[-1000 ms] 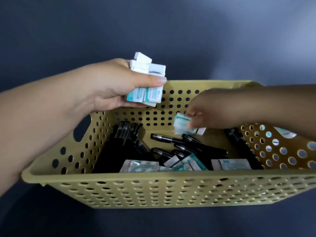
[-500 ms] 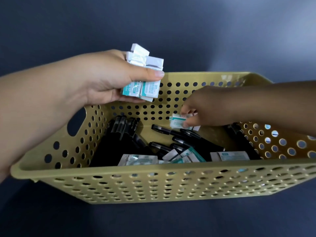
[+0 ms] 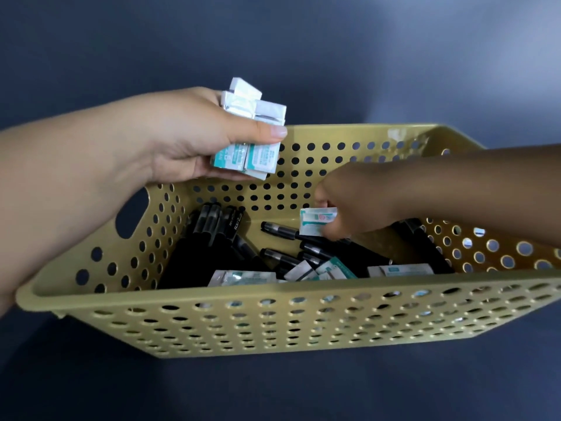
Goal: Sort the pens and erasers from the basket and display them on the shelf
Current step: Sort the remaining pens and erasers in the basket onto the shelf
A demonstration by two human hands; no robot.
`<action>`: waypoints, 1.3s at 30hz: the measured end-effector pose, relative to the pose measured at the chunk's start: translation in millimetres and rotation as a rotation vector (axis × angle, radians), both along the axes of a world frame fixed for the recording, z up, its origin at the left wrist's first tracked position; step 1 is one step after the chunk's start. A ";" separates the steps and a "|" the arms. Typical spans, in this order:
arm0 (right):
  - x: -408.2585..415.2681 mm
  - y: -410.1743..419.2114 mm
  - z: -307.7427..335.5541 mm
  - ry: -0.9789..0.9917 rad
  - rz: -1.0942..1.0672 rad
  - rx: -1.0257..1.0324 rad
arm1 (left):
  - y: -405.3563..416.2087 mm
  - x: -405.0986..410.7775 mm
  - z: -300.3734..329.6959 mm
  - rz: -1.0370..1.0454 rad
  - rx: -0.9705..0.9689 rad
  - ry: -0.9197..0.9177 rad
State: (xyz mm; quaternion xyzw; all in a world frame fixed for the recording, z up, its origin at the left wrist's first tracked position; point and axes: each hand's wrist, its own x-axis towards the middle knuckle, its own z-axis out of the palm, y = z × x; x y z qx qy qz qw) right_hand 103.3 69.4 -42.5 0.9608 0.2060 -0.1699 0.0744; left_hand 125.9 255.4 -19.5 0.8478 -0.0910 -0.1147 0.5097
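Clutching stacked erasers [image 3: 252, 135], the left hand [image 3: 194, 141] hides some; the right hand [image 3: 343, 202] pinches another eraser [image 3: 315, 221].

1. Pens [image 3: 209, 235] piled in basket [image 3: 273, 323], along its left wall.
2. More pens [image 3: 318, 250] mid-floor; some by right wall.
3. Erasers [image 3: 331, 270] against near wall.
4. Left hand [image 3: 188, 141] with eraser stack [image 3: 249, 132] above far-left rim.
5. Right hand [image 3: 349, 202] inside, pinching one eraser [image 3: 315, 221] near far wall.

One black plastic pen [image 3: 236, 223], leaning against the far-left inner wall of the perforated yellow plastic basket [image 3: 273, 299], carries white lettering, possibly "TEST". Teal-and-white wrapped erasers [image 3: 317, 221] inside the basket bear printing too blurred to read.
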 end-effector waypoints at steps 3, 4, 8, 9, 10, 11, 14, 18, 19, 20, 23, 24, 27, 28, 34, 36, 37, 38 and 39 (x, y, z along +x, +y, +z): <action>1.5 0.7 5.7 0.044 -0.055 0.055 | -6.8 -4.7 4.9 -0.014 -0.040 0.028; 1.1 -0.7 10.3 0.059 -0.077 0.080 | -8.8 -5.7 5.9 -0.017 -0.079 0.060; -7.3 -13.2 41.2 0.189 -0.275 0.543 | -16.4 -17.7 18.7 -0.068 -0.246 0.159; -10.8 -17.8 49.1 0.211 -0.311 0.665 | -18.3 -20.4 22.9 -0.069 -0.281 0.154; -15.2 -23.8 57.1 0.217 -0.340 0.770 | -20.9 -23.3 27.5 -0.070 -0.310 0.147; -19.9 -30.1 65.0 0.214 -0.364 0.862 | -23.5 -26.0 33.0 -0.068 -0.335 0.141; -38.4 -52.1 86.2 0.168 -0.434 1.066 | -32.2 -37.0 50.5 -0.063 -0.385 0.137; -70.6 -86.9 104.0 0.109 -0.497 1.280 | -54.7 -59.3 71.7 -0.126 -0.416 0.127; -78.3 -95.3 105.4 0.099 -0.503 1.333 | -63.1 -66.6 74.5 -0.146 -0.417 0.127; -86.5 -104.3 105.2 0.088 -0.509 1.380 | -72.7 -75.0 75.3 -0.164 -0.415 0.130; -106.5 -135.3 98.1 0.071 -0.534 1.469 | -103.7 -101.7 70.9 -0.218 -0.405 0.152; -112.7 -146.9 94.3 0.076 -0.549 1.465 | -115.3 -110.5 67.8 -0.236 -0.400 0.160; -125.3 -184.6 77.1 0.125 -0.578 1.401 | -151.5 -134.6 55.4 -0.243 -0.392 0.187; -128.2 -198.7 71.3 0.143 -0.592 1.383 | -164.9 -140.8 50.1 -0.232 -0.393 0.197; -124.6 -267.5 30.0 0.306 -0.667 1.351 | -237.3 -174.6 20.1 -0.091 -0.447 0.212; -117.8 -278.7 15.5 0.327 -0.733 1.403 | -258.8 -184.0 5.4 -0.042 -0.441 0.246; -113.0 -279.6 8.9 0.324 -0.775 1.448 | -266.5 -184.8 -2.8 -0.002 -0.427 0.263; -109.4 -279.0 3.5 0.320 -0.815 1.495 | -274.6 -183.3 -11.4 0.059 -0.422 0.273; -105.1 -276.8 -1.4 0.306 -0.846 1.531 | -281.1 -178.8 -18.2 0.132 -0.438 0.279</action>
